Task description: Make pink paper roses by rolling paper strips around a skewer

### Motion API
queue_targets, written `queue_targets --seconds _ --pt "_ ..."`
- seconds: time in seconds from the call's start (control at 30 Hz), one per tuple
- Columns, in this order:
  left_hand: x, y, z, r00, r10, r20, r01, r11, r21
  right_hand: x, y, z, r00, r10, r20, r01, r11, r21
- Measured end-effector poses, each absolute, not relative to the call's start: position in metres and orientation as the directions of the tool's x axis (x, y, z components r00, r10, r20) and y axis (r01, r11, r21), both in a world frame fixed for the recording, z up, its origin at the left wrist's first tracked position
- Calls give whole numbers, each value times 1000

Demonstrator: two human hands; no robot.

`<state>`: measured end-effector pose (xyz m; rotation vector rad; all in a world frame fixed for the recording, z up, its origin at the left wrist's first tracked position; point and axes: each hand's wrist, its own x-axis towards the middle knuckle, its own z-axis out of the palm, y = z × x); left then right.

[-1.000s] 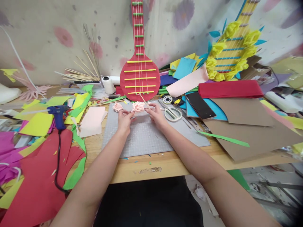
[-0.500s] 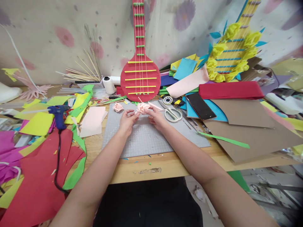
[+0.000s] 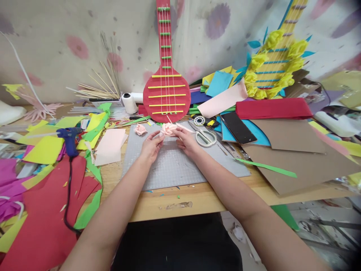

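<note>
Over the far part of a grey cutting mat [image 3: 175, 165], both my hands pinch a small pale pink rolled paper flower [image 3: 168, 128] wound on a thin stick. My left hand [image 3: 151, 146] grips it from the left, fingers closed on the paper. Closed around its right side is my right hand [image 3: 186, 142], where a loose pink strip trails off. A second finished pink paper flower [image 3: 140, 129] lies on the mat just left of my hands.
A red paper guitar [image 3: 166, 88] leans on the wall behind the mat. Scissors [image 3: 205, 136], a tape measure and a black phone [image 3: 238, 127] lie to the right, brown card [image 3: 296, 150] beyond. A blue glue gun [image 3: 69, 139], red and coloured paper scraps fill the left.
My hands have drawn slightly closer together on the flower, turning the pink strip around it. The view shifted a little; nothing else on the table moved.
</note>
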<state>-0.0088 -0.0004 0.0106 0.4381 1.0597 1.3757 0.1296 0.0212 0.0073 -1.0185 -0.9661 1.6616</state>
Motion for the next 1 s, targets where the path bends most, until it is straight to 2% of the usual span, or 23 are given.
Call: queue_targets --seconds 0.27,0.43,0.53,0.6,0.77,1.0 --pt "-16 3 13 -231 901 -366 -637 144 757 135 26 1 -5 990 -141 -237 -138 -962" --pt "-16 2 13 -318 899 -300 -639 31 769 135 25 -8 -29 995 98 9 99 -995" --pt "-16 2 11 -362 883 -298 -629 5 778 136 22 -11 -62 962 266 190 273 -943" --pt "-16 3 11 -362 882 -301 -631 6 776 137 19 -10 -112 942 318 291 337 -895" --pt "-16 5 10 -396 863 -313 -639 -14 769 140 11 -8 -336 884 325 461 455 -762" --pt "-16 4 11 -369 875 -312 -638 5 770 141 13 -8 -414 869 270 589 482 -649"
